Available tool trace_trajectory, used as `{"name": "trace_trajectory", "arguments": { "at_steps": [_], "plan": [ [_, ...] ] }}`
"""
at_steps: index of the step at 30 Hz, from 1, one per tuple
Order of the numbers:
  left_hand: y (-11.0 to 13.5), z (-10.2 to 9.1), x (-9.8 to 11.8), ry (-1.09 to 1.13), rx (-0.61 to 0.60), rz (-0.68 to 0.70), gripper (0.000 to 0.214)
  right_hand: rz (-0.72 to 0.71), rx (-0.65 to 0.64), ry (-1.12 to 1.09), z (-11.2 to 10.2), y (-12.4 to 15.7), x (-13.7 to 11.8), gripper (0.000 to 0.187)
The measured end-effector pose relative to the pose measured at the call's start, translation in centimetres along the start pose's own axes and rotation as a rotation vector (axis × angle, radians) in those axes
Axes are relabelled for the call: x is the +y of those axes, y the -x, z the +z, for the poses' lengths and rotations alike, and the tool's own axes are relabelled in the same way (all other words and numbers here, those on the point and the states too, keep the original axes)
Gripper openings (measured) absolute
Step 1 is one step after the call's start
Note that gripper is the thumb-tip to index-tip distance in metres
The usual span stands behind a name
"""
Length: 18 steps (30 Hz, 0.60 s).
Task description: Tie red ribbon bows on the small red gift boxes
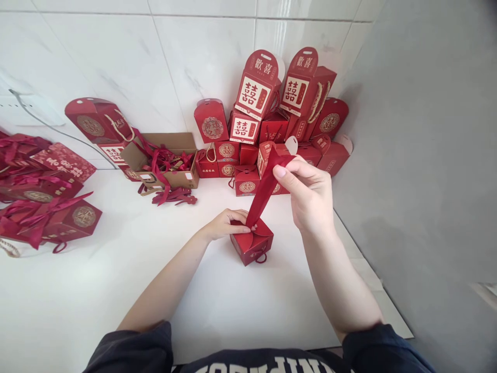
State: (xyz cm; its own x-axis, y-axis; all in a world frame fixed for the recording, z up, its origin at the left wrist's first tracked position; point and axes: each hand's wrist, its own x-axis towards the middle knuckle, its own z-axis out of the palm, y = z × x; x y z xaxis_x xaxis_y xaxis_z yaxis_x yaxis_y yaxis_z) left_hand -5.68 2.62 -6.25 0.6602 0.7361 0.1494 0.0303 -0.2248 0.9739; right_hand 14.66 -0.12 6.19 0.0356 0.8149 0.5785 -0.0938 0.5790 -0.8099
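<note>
A small red gift box [252, 244] sits on the white table [116, 290] in front of me. My left hand [227, 224] rests on the box's left top edge, its fingers pinched at the base of a dark red ribbon [264, 192]. That ribbon runs up and to the right from the box top. My right hand [306, 192] is raised above the box and pinches the ribbon's upper end between thumb and fingers, so the ribbon is pulled taut.
Several red gift boxes [267, 129] are stacked against the tiled wall behind. A cardboard box [163, 160] holds loose red ribbons, with more ribbons [174, 197] lying before it. Flat red boxes with ribbons [46, 202] are piled at left. A grey wall [419, 155] stands at right.
</note>
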Motion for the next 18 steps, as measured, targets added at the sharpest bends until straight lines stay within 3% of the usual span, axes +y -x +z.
{"name": "trace_trajectory", "arguments": {
  "at_steps": [8, 18],
  "plan": [
    [-0.3, 1.4, 0.8, -0.115, -0.064, 0.048, 0.016, 0.030, -0.032, 0.042, 0.1, 0.2, 0.5, 0.017],
    [-0.6, 1.7, -0.5, -0.135, 0.010, 0.104, 0.018, 0.044, 0.124, -0.020, -1.2, -0.1, 1.2, 0.012]
  ]
}}
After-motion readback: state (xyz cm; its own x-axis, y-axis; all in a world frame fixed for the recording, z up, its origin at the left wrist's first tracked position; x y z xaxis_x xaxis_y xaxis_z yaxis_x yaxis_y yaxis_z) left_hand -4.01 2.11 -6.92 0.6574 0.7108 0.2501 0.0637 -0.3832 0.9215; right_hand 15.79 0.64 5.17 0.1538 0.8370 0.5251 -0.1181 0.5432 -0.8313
